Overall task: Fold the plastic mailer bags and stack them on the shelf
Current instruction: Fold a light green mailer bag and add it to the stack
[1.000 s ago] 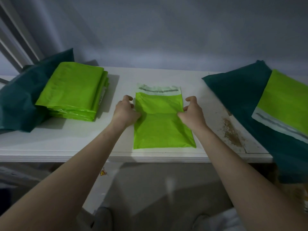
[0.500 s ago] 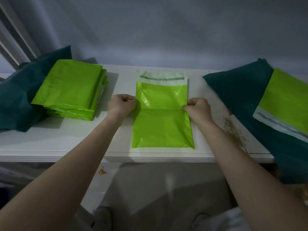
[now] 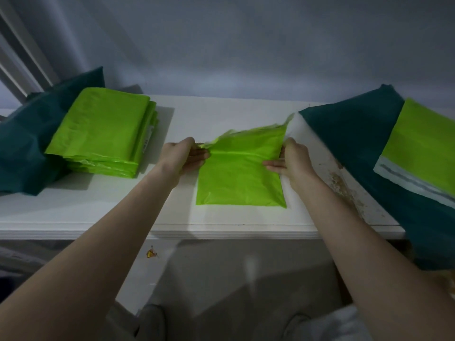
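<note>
A pale wall point(image 3: 246, 45) rises straight from the back edge of a white shelf point(image 3: 98, 207), whose moulded front edge runs across the view just in front of the work. At the far left a dark green cloth point(image 3: 27, 148) lies bunched against the wall and spills toward the shelf's front; on it and just beside it sits a stack of folded green mailer bags point(image 3: 103, 134), its folded edges facing the front and its right side squared off. At the far right another dark green cloth point(image 3: 349, 134) hangs over the shelf's right end, carrying an unfolded green mailer bag point(image 3: 428, 134) with its white adhesive strip toward the front. Between stack and right cloth lies open white surface, with a patch of chipped, brownish wear point(image 3: 344, 188) near the right cloth. In that gap the green mailer bag point(image 3: 241, 183) being folded lies flat at its near half, close to the front edge, while its far half is lifted and blurred, tilting toward the person. Both forearms reach in from below, well apart. The left hand point(image 3: 184, 156) pinches the bag's left edge at the crease, thumb on top. The right hand point(image 3: 293, 161) grips the right edge, fingers curled round the raised flap, thumb pressed along the crease.
</note>
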Available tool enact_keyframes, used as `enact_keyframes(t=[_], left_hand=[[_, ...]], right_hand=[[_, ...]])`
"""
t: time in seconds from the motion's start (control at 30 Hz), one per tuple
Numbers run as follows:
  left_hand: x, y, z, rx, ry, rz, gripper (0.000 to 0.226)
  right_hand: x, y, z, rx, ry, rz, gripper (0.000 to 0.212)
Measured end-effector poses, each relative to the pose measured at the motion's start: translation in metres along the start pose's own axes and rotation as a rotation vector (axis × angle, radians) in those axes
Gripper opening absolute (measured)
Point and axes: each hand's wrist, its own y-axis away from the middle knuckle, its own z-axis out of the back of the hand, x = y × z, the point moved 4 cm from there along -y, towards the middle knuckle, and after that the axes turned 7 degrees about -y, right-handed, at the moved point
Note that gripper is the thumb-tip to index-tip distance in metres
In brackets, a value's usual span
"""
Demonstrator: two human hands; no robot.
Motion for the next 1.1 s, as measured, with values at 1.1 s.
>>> enact_keyframes(t=[1.1], left_hand=[[0.009,0.002,-0.009,-0.067,-0.823,-0.416,0.025]], right_hand=[[-0.003,-0.001,0.009,0.154,0.619,0.434,0.031]])
